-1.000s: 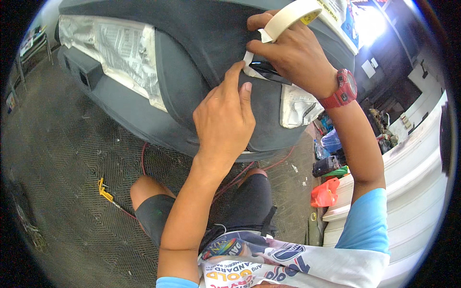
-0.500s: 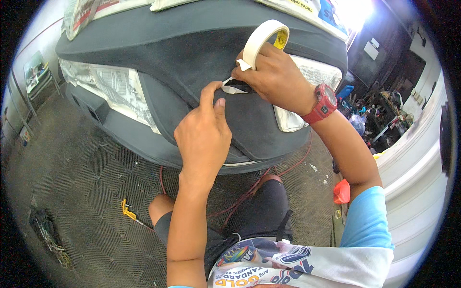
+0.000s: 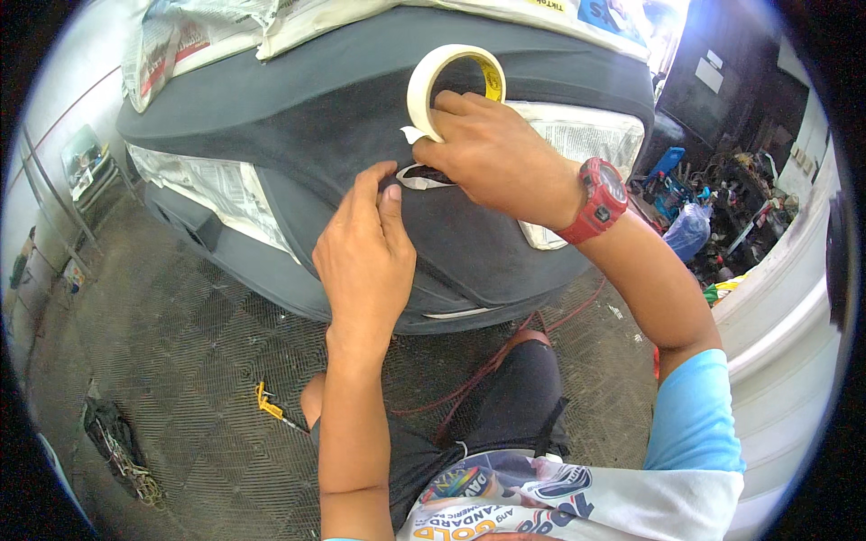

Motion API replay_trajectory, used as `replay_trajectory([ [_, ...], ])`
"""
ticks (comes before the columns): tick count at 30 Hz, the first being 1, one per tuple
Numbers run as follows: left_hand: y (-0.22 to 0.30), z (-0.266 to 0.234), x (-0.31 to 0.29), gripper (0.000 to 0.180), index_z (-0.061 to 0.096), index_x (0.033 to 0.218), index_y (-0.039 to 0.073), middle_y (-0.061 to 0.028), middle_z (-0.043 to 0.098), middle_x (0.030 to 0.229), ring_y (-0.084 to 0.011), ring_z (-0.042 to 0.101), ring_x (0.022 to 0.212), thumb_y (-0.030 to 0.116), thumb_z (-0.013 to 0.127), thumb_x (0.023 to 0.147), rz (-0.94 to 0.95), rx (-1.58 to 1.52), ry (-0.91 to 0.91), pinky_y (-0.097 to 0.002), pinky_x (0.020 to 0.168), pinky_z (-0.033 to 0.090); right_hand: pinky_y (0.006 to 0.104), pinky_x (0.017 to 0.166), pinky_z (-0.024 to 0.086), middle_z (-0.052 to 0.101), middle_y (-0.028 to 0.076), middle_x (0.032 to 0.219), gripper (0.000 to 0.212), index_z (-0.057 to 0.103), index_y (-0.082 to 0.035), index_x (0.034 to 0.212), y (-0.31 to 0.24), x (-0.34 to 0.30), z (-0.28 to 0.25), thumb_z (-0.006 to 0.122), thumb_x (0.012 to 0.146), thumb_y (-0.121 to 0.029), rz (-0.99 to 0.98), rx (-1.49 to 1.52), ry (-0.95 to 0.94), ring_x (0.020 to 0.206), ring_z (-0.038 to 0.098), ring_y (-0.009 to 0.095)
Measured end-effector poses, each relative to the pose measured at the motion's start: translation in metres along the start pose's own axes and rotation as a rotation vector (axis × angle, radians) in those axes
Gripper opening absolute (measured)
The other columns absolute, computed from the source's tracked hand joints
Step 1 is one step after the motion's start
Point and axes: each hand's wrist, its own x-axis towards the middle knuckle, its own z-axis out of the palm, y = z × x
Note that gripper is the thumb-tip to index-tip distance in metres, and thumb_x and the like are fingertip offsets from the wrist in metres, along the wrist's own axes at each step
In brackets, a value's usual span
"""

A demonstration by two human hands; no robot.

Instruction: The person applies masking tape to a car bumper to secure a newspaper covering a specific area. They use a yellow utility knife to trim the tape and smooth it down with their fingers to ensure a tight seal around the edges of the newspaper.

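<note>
A dark grey car bumper (image 3: 298,126) spans the view in front of me. At its middle is a small dark opening with a pale strip of masking tape (image 3: 419,183) along its edge. My right hand (image 3: 505,162) is closed, with a roll of masking tape (image 3: 420,95) looped around its fingers and a loose tape end sticking out. Its fingertips are at the right side of the opening, partly hidden behind the hand. To the left, my left hand (image 3: 365,257) is open, index finger stretched out beside the strip's left end and thumb raised; whether it touches is unclear.
Newspaper masks the left lamp area (image 3: 212,185) and the right lamp area (image 3: 582,137); more covers the upper edge. A yellow-handled tool (image 3: 268,403) and a red hose (image 3: 483,370) lie on the patterned floor. Clutter (image 3: 704,207) is piled at right.
My right hand and the tape roll have moved left and slightly down. My left index fingertip has shifted left too. The whole view has tilted a little.
</note>
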Motion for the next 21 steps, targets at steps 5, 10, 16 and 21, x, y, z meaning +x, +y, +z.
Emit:
replay_trajectory([
  [5, 0.005, -0.001, 0.013, 0.021, 0.074, 0.125, 0.001, -0.0195, 0.072, 0.116, -0.0423, 0.071, 0.106, 0.007, 0.061, 0.110, 0.115, 0.049, -0.018, -0.0495, 0.093, 0.056, 0.0456, 0.091, 0.057, 0.070, 0.013, 0.099, 0.013, 0.075, -0.004, 0.098, -0.002, 0.000, -0.002, 0.073, 0.086, -0.008, 0.036, 0.050, -0.084, 0.104, 0.067, 0.032],
  [10, 0.007, -0.007, 0.022, 0.020, 0.076, 0.123, 0.002, -0.0174, 0.071, 0.115, -0.0413, 0.070, 0.107, 0.007, 0.064, 0.108, 0.171, 0.084, -0.149, -0.0485, 0.096, 0.056, 0.0449, 0.090, 0.058, 0.071, 0.013, 0.097, 0.010, 0.076, -0.005, 0.095, -0.002, -0.014, -0.021, 0.073, 0.087, -0.011, 0.112, 0.068, -0.066, 0.104, 0.068, 0.032],
  [16, 0.008, -0.019, 0.029, 0.027, 0.076, 0.123, 0.003, -0.0141, 0.072, 0.116, -0.0390, 0.068, 0.113, 0.006, 0.078, 0.096, 0.219, 0.123, -0.224, -0.0481, 0.097, 0.055, 0.0485, 0.087, 0.056, 0.066, 0.016, 0.096, 0.014, 0.076, -0.006, 0.104, -0.022, -0.070, -0.051, 0.076, 0.090, -0.010, 0.399, 0.150, 0.065, 0.100, 0.065, 0.036],
  [21, 0.018, -0.010, 0.042, 0.035, 0.076, 0.121, 0.004, -0.0122, 0.072, 0.116, -0.0375, 0.068, 0.111, 0.007, 0.085, 0.088, 0.270, 0.171, -0.318, -0.0472, 0.096, 0.055, 0.0481, 0.083, 0.057, 0.070, 0.012, 0.100, 0.029, 0.080, -0.009, 0.113, -0.072, -0.152, -0.045, 0.083, 0.084, -0.008, 0.510, 0.292, 0.064, 0.097, 0.070, 0.034],
])
